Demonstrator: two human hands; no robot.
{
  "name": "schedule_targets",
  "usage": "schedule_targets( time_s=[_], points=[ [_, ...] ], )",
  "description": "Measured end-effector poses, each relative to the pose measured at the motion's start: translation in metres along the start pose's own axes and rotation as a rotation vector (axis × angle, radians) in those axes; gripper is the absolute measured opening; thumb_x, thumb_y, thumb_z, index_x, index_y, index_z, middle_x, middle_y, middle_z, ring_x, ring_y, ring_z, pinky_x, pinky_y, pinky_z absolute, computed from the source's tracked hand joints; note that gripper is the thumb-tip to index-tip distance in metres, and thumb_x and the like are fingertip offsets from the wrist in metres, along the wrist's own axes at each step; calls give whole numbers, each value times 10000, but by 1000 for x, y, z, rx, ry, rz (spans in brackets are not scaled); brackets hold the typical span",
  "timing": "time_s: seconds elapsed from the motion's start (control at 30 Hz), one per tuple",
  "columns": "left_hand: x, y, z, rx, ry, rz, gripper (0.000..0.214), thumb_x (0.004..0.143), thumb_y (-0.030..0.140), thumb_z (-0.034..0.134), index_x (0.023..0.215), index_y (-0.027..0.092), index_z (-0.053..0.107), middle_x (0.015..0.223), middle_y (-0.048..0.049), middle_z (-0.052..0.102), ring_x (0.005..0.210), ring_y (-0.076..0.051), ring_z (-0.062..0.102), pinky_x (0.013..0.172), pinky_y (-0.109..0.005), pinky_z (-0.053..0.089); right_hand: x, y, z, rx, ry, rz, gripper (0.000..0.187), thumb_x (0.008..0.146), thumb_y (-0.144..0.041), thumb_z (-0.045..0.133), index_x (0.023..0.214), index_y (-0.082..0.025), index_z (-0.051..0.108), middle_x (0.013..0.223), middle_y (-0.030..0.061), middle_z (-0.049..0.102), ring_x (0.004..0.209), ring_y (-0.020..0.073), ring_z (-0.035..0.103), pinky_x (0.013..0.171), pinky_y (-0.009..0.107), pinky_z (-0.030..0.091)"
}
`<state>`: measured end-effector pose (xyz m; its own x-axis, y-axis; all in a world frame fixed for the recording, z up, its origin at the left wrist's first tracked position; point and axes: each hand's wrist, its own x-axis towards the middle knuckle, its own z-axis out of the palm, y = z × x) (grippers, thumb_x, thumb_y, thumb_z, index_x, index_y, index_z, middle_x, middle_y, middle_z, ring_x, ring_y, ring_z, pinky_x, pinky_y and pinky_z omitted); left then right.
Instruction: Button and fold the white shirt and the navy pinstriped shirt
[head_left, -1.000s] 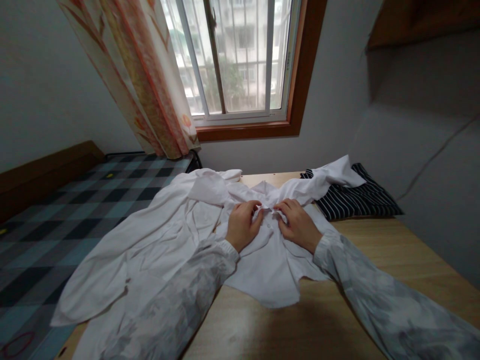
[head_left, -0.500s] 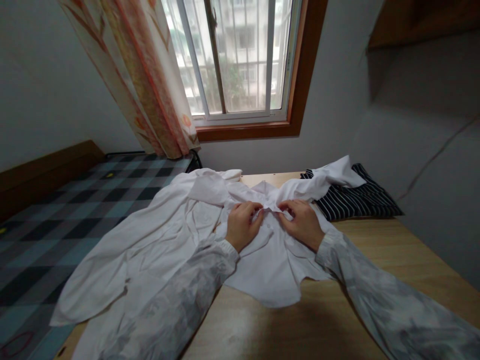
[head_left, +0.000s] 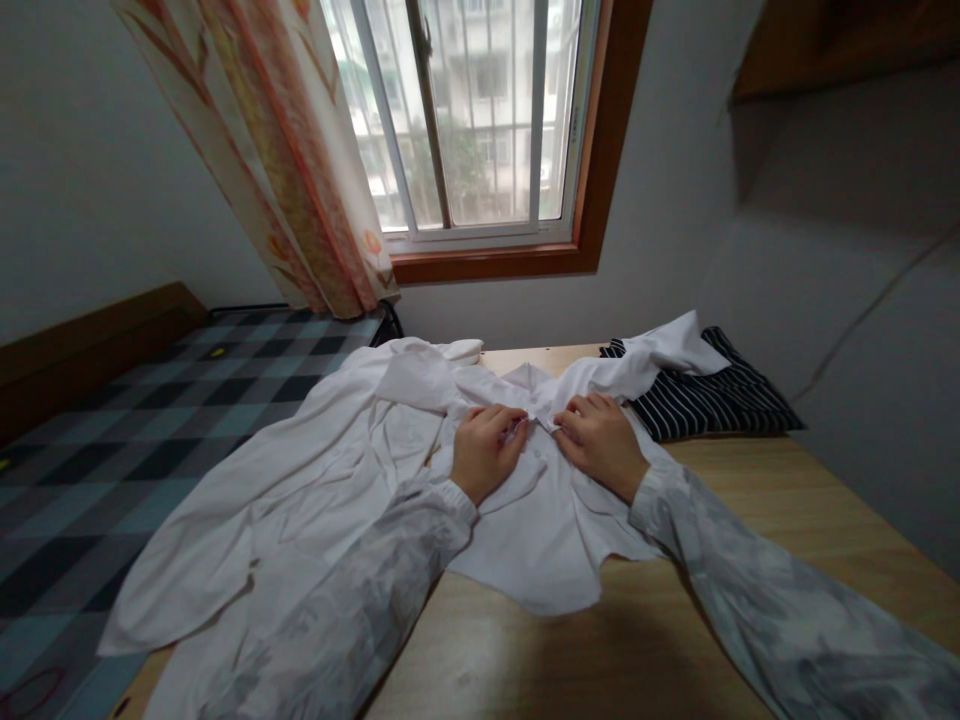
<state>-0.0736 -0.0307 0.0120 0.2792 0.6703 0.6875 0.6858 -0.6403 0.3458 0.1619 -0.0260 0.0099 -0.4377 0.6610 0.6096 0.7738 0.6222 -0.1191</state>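
A white button-up shirt (head_left: 551, 560) lies spread on the wooden table (head_left: 480, 650), its collar toward the window and its hem toward me. My left hand (head_left: 487, 450) pinches the shirt's front near the collar. Opposite it, my right hand (head_left: 601, 445) has its fingers closed on the cloth, a short gap away. Between the hands the fabric is slightly raised and creased. The small buttons there are mostly hidden by my fingers. One sleeve of the shirt reaches out to the far right.
More white clothing (head_left: 300, 500) is heaped on the left, overlapping a bed with a checked cover (head_left: 82, 470). A black striped cloth (head_left: 712, 405) lies under the sleeve at right. Beyond the table are a window (head_left: 487, 120) and a patterned curtain (head_left: 277, 160).
My right hand's fingers have shifted slightly and curled closer to the cloth. The left hand stays almost where it was, and the shirt lies nearly the same.
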Motion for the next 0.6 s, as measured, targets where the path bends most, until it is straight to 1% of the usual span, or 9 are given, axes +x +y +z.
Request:
schedule_targets(
  time_s=[0.1, 0.13, 0.2, 0.27, 0.33, 0.43, 0.6],
  points=[
    [0, -1, 1, 10, 0, -6, 128, 1043, 334, 665, 1070, 254, 762, 931, -26, 808, 879, -206, 756, 938, -406, 522, 1, -3, -4, 41, 47, -10, 55, 962, -204, 688, 991, -238, 720, 1206, 128, 717, 1141, 359, 581, 1046, 525, 433],
    [-1, -1, 2, 10, 4, -12, 117, 1031, 333, 683, 1068, 253, 761, 919, -22, 809, 856, -202, 755, 937, -405, 523, 1, -4, -4, 61, 59, -3, 78, 965, -192, 675, 1018, -234, 714, 1218, 131, 716, 1150, 359, 582, 1043, 519, 439],
    [-1, -1, 3, 1, 20, -24, 103, 994, 328, 733, 1057, 249, 751, 879, -7, 804, 793, -190, 746, 929, -398, 526, 0, -3, -3, 80, 57, 8, 138, 974, -166, 643, 1082, -225, 707, 1132, 125, 731, 1094, 344, 602, 1016, 500, 452],
    [-2, -1, 4, -2, 41, -38, 120, 953, 319, 778, 1036, 244, 735, 847, 8, 795, 748, -178, 735, 916, -386, 529, -1, -1, 0, 64, 26, -13, 196, 981, -141, 613, 1135, -220, 705, 1030, 104, 739, 1020, 324, 621, 1007, 485, 451],
    [-3, -2, 5, 1, 52, -47, 139, 929, 313, 801, 1019, 242, 721, 838, 15, 791, 734, -173, 733, 910, -377, 528, -2, 1, 2, 42, 1, -49, 223, 986, -127, 600, 1159, -216, 709, 1018, 91, 747, 1001, 306, 638, 1029, 471, 437],
    [-3, -3, 6, 8, 56, -30, 134, 927, 307, 802, 1000, 238, 713, 823, 14, 791, 727, -176, 735, 906, -375, 521, -3, 1, 3, 19, 12, -61, 183, 998, -143, 615, 1136, -204, 719, 993, 77, 748, 978, 281, 661, 1032, 444, 426],
    [-2, -4, 5, 7, 55, 22, 92, 946, 293, 776, 956, 233, 707, 833, 3, 797, 728, -184, 730, 886, -380, 508, -2, -1, -2, -33, 17, -85, 169, 1000, -161, 645, 1129, -206, 746, 947, 64, 727, 907, 251, 662, 970, 404, 430]
  ],
)
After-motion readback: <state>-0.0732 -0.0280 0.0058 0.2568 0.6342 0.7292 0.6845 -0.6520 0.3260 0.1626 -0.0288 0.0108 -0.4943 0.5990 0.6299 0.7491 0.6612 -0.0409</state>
